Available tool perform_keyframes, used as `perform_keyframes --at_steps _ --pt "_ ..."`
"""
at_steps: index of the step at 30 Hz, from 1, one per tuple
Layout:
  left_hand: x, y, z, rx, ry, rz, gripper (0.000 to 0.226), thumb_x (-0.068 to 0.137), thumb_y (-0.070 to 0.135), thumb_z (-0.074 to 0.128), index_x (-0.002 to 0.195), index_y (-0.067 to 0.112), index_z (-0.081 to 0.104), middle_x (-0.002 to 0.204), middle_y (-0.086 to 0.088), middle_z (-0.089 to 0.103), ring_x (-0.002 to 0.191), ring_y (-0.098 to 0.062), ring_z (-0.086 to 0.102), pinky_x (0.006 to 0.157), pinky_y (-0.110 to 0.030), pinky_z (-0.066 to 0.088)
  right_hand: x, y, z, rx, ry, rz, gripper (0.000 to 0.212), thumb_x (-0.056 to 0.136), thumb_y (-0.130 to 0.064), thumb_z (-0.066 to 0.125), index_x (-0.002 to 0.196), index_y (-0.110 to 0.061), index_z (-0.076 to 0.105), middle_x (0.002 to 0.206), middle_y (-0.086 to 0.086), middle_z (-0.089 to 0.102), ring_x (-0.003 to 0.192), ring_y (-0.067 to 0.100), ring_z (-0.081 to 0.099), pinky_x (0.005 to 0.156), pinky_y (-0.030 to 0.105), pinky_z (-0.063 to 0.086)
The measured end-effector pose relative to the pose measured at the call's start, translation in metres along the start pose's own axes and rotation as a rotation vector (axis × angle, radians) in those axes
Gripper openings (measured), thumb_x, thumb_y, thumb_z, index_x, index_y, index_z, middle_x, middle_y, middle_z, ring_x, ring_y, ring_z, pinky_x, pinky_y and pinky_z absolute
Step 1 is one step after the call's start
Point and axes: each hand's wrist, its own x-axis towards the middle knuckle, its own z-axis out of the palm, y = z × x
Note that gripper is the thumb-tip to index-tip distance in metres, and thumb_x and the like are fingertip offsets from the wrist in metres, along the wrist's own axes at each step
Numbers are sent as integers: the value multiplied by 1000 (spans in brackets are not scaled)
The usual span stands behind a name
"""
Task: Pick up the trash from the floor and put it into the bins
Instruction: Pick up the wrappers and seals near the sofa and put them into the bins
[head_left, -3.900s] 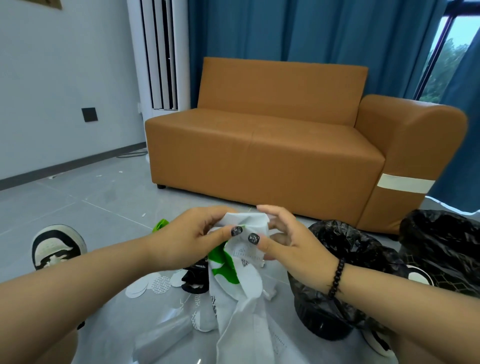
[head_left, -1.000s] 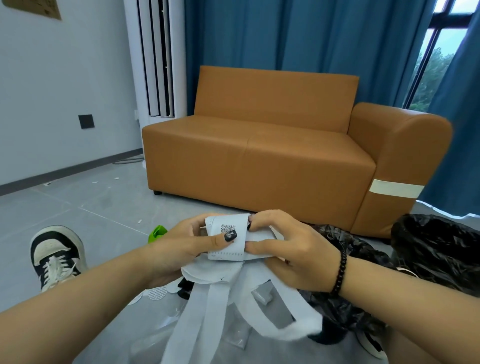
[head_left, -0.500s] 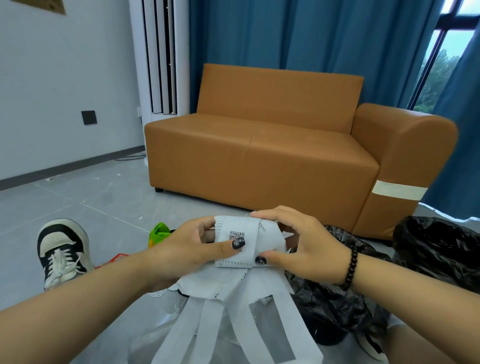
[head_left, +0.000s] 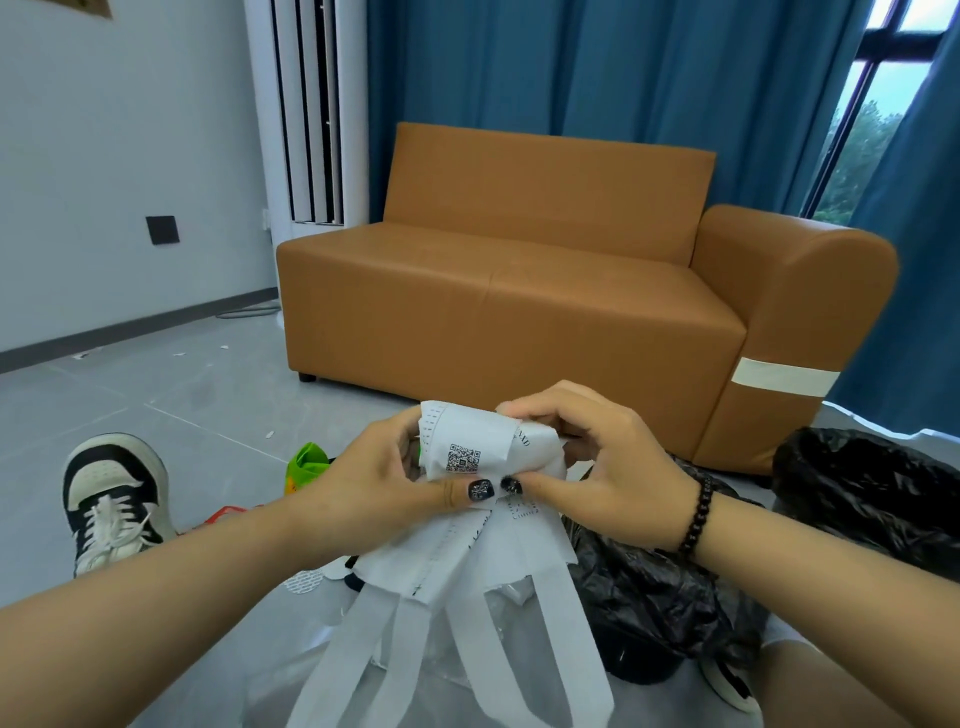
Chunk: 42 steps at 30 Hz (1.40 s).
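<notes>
Grey tiled floor (head_left: 156, 415), sofa (head_left: 519, 312) behind. Both hands pinching white bag (head_left: 483, 525): left hand (head_left: 374, 483), right hand (head_left: 608, 467), rolling its top, held up beside bin (head_left: 665, 597). Mid-step, probably compacting. Next: drop into bin, straps tucked.

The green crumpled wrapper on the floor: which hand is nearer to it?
Left. The left hand is just right of the green crumpled wrapper; the right hand is farther right, across the white bag.
</notes>
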Motion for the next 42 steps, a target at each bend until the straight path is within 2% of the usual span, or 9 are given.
perform_keyframes --at_steps 2,5,10,14,20,25,32,38,42 --pt "1 -2 2 56 61 18 48 66 17 81 109 12 59 103 -3 73 100 -21 68 84 -34 56 0 0 -4 202 -55 140 40 77 -33 70 116 -33 62 114 0 59 100 30 60 75 45 57" --pt "2 -2 2 165 117 52 51 65 28 86 101 7 57 96 -11 69 89 -20 66 85 -49 51 3 -1 -4 423 -119 332 49 73 -56 70 118 -39 61 115 7 61 95 30 65 67 39 58" --pt "2 -1 4 117 89 18 53 62 22 82 106 6 58 99 -8 71 91 -14 66 85 -42 56 5 -7 0 501 -115 429 36 76 -33 71 110 -25 67 112 7 68 87 21 68 63 38 57" --pt "-2 -4 10 -16 -22 -120 50 68 16 77 115 22 60 109 4 72 101 -8 67 78 -21 54 6 -5 -1 479 -9 333 37 68 -30 77 103 -18 71 107 11 70 96 31 67 83 49 55" --pt "-6 -2 9 -249 -101 -295 41 78 26 72 117 16 62 114 -2 71 105 -16 67 79 -24 54 7 -4 -7 290 43 179 36 70 -29 81 104 -27 70 107 4 66 98 22 65 85 46 54" --pt "-5 10 5 -442 -133 -348 42 81 54 57 106 25 74 117 -7 69 104 -21 67 77 -30 57 4 -6 -3 14 82 -85 35 77 -24 74 112 -22 66 104 0 60 82 25 60 63 22 47" --pt "-3 4 0 -313 -52 -221 40 81 27 63 118 12 65 114 -14 69 102 -27 68 78 -31 56 -2 -4 2 -209 47 -317 40 82 -22 72 118 -8 61 114 8 53 106 12 54 83 20 46" --pt "-3 2 -3 -179 12 -71 38 72 20 75 109 18 67 112 -4 71 104 -19 67 84 -27 54 -8 -10 4 235 -38 175 56 75 -58 67 124 -37 51 111 -12 59 102 11 61 80 35 54" --pt "-5 1 -2 -101 76 -72 50 65 34 81 111 20 67 113 0 71 108 -18 65 92 -33 51 -3 -15 7 497 -1 370 33 74 -32 74 106 -25 66 99 -6 68 84 15 66 65 37 57"
